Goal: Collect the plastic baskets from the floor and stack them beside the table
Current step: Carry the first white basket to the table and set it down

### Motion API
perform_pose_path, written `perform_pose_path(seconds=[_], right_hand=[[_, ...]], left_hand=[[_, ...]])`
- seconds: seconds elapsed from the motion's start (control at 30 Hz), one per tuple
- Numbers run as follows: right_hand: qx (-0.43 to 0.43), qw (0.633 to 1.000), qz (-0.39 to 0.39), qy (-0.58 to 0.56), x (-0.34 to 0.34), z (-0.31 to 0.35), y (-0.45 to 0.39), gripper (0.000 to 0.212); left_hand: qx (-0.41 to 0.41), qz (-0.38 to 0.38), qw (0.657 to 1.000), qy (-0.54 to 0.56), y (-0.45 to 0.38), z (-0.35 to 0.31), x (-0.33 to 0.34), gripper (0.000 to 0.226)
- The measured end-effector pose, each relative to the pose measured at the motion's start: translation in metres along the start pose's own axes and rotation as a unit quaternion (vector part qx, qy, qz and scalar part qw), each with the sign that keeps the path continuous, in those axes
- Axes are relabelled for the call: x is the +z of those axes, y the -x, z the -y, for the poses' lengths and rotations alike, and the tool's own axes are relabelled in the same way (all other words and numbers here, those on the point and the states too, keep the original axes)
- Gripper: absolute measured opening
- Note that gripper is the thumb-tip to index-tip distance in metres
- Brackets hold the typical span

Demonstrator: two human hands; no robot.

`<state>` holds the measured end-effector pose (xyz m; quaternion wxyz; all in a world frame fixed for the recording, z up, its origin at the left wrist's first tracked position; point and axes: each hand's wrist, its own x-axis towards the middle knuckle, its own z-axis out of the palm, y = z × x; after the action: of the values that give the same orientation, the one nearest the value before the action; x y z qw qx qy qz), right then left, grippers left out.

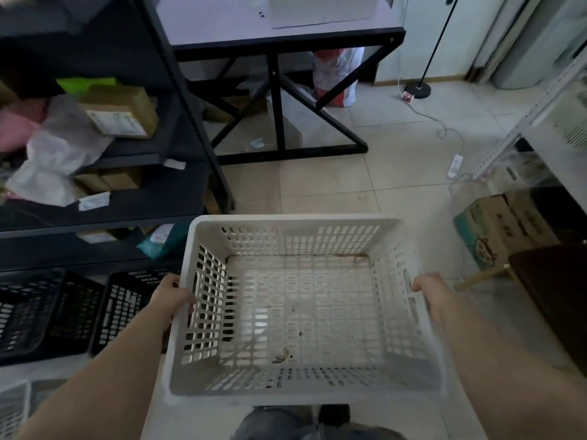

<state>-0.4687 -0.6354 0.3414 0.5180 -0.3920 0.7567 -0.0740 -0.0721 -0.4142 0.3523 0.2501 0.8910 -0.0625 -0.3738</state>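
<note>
While the person stands on the tiled floor (397, 173), a white basket (301, 315) hangs in front of them at about waist height, its open mouth facing up and its perforated bottom level; its long axis seems to run away from the person toward the black-framed desk (286, 42), though the wide lens makes that hard to judge; the far short wall points at the desk's crossed legs, the near wall sits just above the person's knees. The left hand (173, 295) grips the left rim, fingers curled over the edge and closed tight on the plastic; the right hand (428, 289) does likewise on the right rim, its grip narrow and wrapped around the lip, blurred enough that the single fingers are hard to tell; both forearms reach out along the basket's sides. To the left, black baskets (73, 315) sit side by side on the floor beneath a dark shelf unit (104, 214) crowded with boxes and bags; a cardboard box (495, 230) stands at the right, well apart from the white basket.
</note>
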Motion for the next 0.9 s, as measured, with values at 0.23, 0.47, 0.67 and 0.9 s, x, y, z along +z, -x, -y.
perform_pose_path(seconds=[0.23,0.47,0.67,0.9], right_hand=[[0.022,0.999,-0.023,-0.018,-0.003,0.099,-0.101,0.046],[-0.013,1.0,-0.016,-0.021,-0.003,0.213,-0.139,0.056],[-0.059,0.998,0.022,-0.019,0.0,0.308,-0.227,0.059],[-0.083,0.987,0.127,0.058,0.001,0.433,-0.332,0.045]], left_hand=[[0.014,0.005,1.0,0.009,-0.067,-0.117,0.032,0.035],[0.005,-0.023,1.0,0.02,-0.123,-0.215,0.054,0.036],[-0.047,-0.064,0.996,0.038,-0.159,-0.281,0.087,0.039],[-0.126,-0.116,0.981,0.097,-0.164,-0.347,0.127,0.038]])
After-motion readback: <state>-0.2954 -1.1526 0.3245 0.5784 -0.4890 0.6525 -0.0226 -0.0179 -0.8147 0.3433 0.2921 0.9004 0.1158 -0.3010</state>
